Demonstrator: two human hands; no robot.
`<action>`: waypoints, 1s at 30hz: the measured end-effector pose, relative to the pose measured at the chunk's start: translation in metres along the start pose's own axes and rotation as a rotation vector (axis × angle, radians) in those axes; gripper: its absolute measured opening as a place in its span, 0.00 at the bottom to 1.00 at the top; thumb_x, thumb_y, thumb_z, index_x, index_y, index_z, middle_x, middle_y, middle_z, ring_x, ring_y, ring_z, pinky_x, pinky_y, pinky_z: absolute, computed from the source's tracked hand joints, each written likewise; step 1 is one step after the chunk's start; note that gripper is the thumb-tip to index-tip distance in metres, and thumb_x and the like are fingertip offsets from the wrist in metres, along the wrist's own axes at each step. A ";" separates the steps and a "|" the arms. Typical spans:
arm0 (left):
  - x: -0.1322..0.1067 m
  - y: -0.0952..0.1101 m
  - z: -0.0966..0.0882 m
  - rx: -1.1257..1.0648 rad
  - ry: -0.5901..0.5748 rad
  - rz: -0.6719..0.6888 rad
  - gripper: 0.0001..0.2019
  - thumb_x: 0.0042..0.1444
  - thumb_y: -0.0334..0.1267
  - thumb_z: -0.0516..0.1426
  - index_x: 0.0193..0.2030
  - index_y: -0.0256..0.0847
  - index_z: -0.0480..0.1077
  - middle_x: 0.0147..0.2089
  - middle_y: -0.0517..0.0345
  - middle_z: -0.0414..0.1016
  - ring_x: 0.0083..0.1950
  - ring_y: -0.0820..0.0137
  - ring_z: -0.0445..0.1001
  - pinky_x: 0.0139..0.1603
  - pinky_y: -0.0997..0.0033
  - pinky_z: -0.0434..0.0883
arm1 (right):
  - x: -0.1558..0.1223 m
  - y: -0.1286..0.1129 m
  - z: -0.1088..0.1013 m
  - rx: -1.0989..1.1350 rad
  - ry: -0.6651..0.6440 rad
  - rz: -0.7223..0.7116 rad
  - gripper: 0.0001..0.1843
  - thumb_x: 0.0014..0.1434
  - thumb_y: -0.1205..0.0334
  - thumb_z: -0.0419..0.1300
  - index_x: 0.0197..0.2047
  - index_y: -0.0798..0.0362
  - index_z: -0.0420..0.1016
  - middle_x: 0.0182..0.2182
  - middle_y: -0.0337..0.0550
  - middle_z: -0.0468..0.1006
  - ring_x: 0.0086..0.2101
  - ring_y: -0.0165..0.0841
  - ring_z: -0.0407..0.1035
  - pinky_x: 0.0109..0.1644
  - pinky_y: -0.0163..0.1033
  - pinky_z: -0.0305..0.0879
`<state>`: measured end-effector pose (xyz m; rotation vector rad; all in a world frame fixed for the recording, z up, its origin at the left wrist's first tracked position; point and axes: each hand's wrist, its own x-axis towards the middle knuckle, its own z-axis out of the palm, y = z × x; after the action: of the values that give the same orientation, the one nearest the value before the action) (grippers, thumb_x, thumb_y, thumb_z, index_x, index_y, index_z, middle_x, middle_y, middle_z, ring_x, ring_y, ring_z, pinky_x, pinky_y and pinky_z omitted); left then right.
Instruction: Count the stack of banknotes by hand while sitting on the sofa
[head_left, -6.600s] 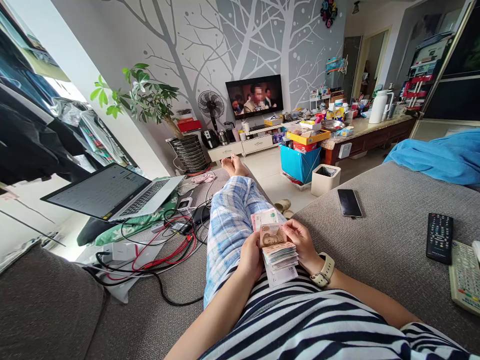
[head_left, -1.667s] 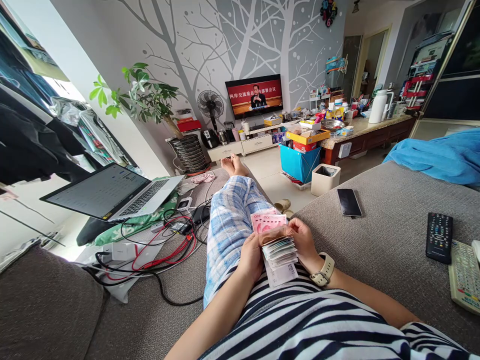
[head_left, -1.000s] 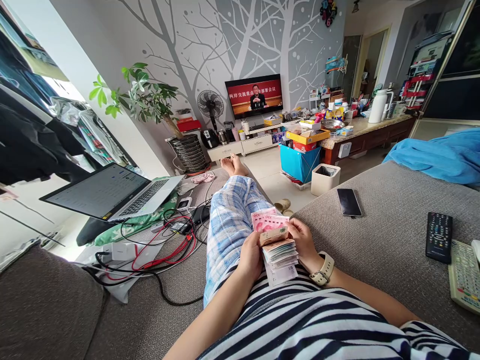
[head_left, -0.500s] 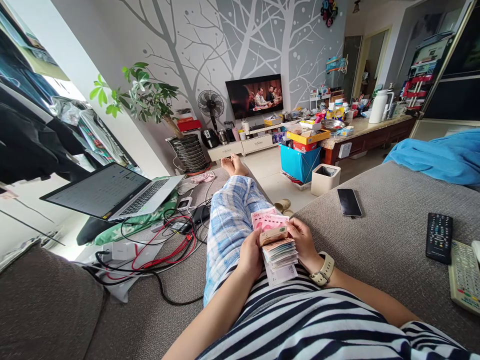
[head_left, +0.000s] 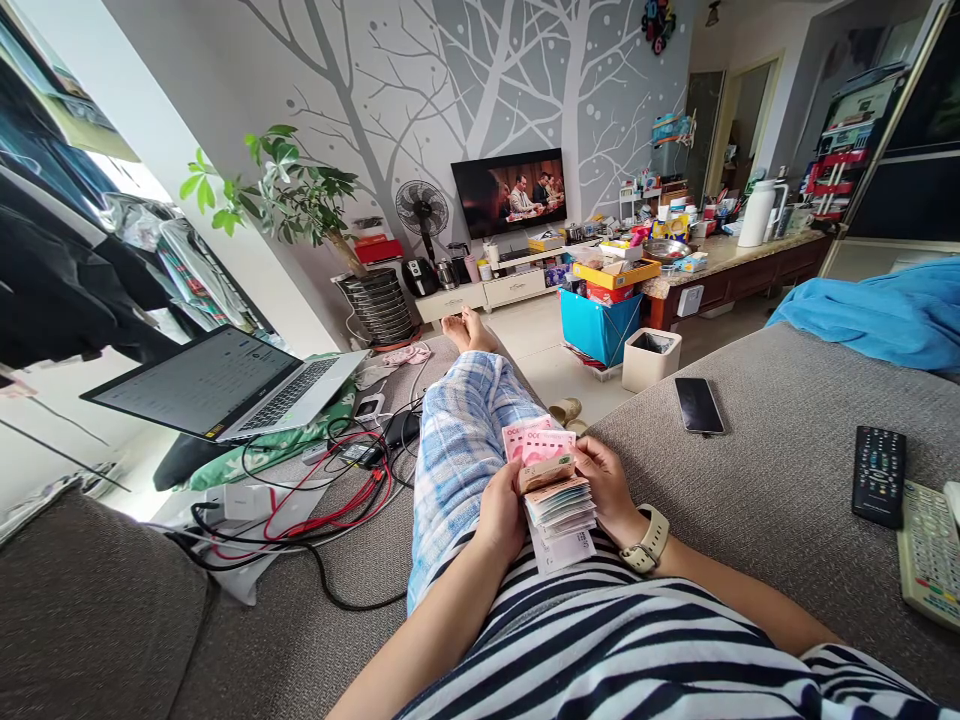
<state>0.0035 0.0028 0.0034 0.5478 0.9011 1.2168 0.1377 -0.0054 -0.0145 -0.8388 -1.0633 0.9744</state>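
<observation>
I sit on a grey sofa (head_left: 780,470) with my legs in blue plaid trousers stretched out. Both hands hold a fanned stack of banknotes (head_left: 559,505) over my lap. My left hand (head_left: 501,515) grips the stack's left side, fingers closed round it. My right hand (head_left: 609,488), with a pale watch on its wrist, is closed on the right side, its fingertips on a brownish note at the top. Pink notes (head_left: 538,442) lie on my thigh just beyond the stack.
A black phone (head_left: 699,405) and two remotes (head_left: 879,474) lie on the sofa to my right. An open laptop (head_left: 225,383) and tangled cables (head_left: 330,490) sit at my left. A blue blanket (head_left: 877,310), a white bin (head_left: 651,358), a cluttered table and a TV (head_left: 510,192) lie farther off.
Over the frames, notes have passed from the held stack onto my thigh, where pink ones now lie on top. The stack and hands have barely shifted; the TV picture changed.
</observation>
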 end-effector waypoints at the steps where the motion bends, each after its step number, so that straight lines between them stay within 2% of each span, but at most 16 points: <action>1: 0.000 0.000 0.000 0.013 -0.013 0.001 0.09 0.46 0.39 0.59 0.31 0.34 0.73 0.33 0.47 0.79 0.32 0.60 0.77 0.39 0.61 0.73 | 0.000 0.000 0.000 0.004 -0.006 0.000 0.16 0.55 0.50 0.59 0.25 0.53 0.66 0.22 0.35 0.64 0.25 0.29 0.57 0.29 0.34 0.55; 3: 0.000 0.000 0.000 0.039 -0.045 -0.003 0.10 0.46 0.39 0.58 0.32 0.34 0.73 0.34 0.48 0.79 0.33 0.62 0.76 0.39 0.62 0.73 | 0.000 0.002 0.000 0.024 -0.014 -0.001 0.15 0.55 0.51 0.59 0.25 0.53 0.66 0.22 0.35 0.64 0.25 0.29 0.57 0.29 0.34 0.55; 8: 0.003 -0.001 -0.003 0.032 -0.021 -0.005 0.10 0.45 0.40 0.59 0.31 0.35 0.73 0.31 0.50 0.79 0.32 0.62 0.76 0.38 0.62 0.73 | -0.001 0.003 0.000 0.071 -0.027 0.007 0.14 0.56 0.53 0.59 0.26 0.53 0.67 0.23 0.35 0.65 0.25 0.28 0.57 0.29 0.34 0.55; 17: 0.003 -0.003 -0.004 0.021 -0.002 0.006 0.09 0.45 0.39 0.59 0.31 0.35 0.72 0.31 0.51 0.78 0.31 0.64 0.75 0.38 0.63 0.72 | -0.001 0.002 0.000 0.037 -0.029 0.027 0.16 0.55 0.49 0.59 0.25 0.52 0.65 0.21 0.35 0.64 0.24 0.29 0.57 0.29 0.34 0.55; 30: 0.003 -0.002 -0.004 0.039 -0.011 0.023 0.08 0.45 0.37 0.58 0.30 0.35 0.72 0.32 0.52 0.78 0.32 0.64 0.75 0.40 0.63 0.72 | 0.000 0.002 0.000 0.022 -0.030 0.018 0.15 0.56 0.50 0.58 0.26 0.52 0.66 0.23 0.35 0.66 0.25 0.29 0.59 0.30 0.34 0.56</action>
<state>0.0020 0.0044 -0.0011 0.5964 0.9133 1.2179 0.1371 -0.0050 -0.0165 -0.8186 -1.0705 1.0150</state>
